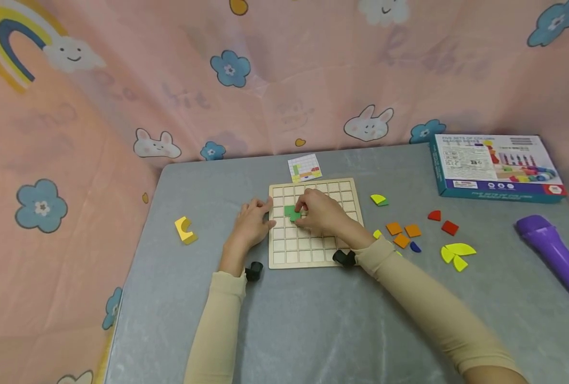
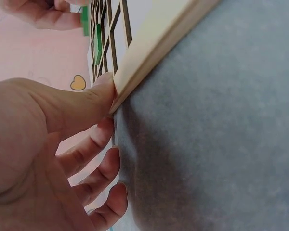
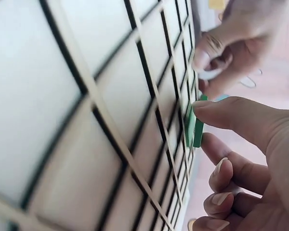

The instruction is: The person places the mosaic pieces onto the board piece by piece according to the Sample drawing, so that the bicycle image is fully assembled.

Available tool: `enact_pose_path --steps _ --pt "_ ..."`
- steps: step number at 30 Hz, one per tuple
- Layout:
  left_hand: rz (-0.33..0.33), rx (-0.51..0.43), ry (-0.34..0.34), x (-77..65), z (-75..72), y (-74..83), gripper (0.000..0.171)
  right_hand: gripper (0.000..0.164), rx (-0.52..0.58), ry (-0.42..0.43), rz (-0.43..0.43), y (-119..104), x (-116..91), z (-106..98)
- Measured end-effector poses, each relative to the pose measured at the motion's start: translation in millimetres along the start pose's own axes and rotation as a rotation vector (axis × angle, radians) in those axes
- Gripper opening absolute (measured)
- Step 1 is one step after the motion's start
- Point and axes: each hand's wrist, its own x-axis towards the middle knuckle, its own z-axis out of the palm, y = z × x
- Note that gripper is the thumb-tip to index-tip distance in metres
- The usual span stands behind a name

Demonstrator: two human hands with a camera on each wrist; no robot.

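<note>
My right hand (image 1: 320,212) pinches a green square tile (image 3: 199,127) between thumb and fingers, just over the wooden grid board (image 1: 284,250). Another green tile (image 1: 289,210) lies in the grid beside it, partly overlapped in the head view. At the board's left edge rests my left hand (image 1: 252,221), its thumb (image 2: 100,96) touching the rim and its other fingers loosely bent along that side. A small printed pattern card (image 1: 305,168) lies just beyond the board's far edge.
Yellow blocks (image 1: 185,231) lie on the left. Right of the board are orange squares (image 1: 402,241), red pieces (image 1: 450,228), yellow pieces (image 1: 459,249) and a dark blue piece (image 1: 415,247). Farther right are a game box (image 1: 498,168) and a purple microphone-shaped object (image 1: 553,258).
</note>
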Motion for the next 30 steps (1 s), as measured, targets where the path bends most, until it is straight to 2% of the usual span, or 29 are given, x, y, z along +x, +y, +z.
enact_pose_path --steps 8,21,26,30 --pt "0.004 0.006 -0.005 0.3 -0.5 -0.9 0.069 0.018 -0.010 -0.001 -0.024 -4.1 2.0 13.0" --pt "0.003 0.000 -0.001 0.6 -1.2 -2.8 0.068 0.013 0.012 0.021 -0.039 -8.3 3.3 15.6" --pt "0.000 0.006 -0.014 1.0 -0.5 -3.2 0.069 0.021 0.049 0.028 -0.007 -0.5 -2.1 10.4" --pt "0.007 0.004 -0.013 0.6 0.5 -3.6 0.069 0.021 0.084 0.054 0.038 14.1 -12.9 -4.3"
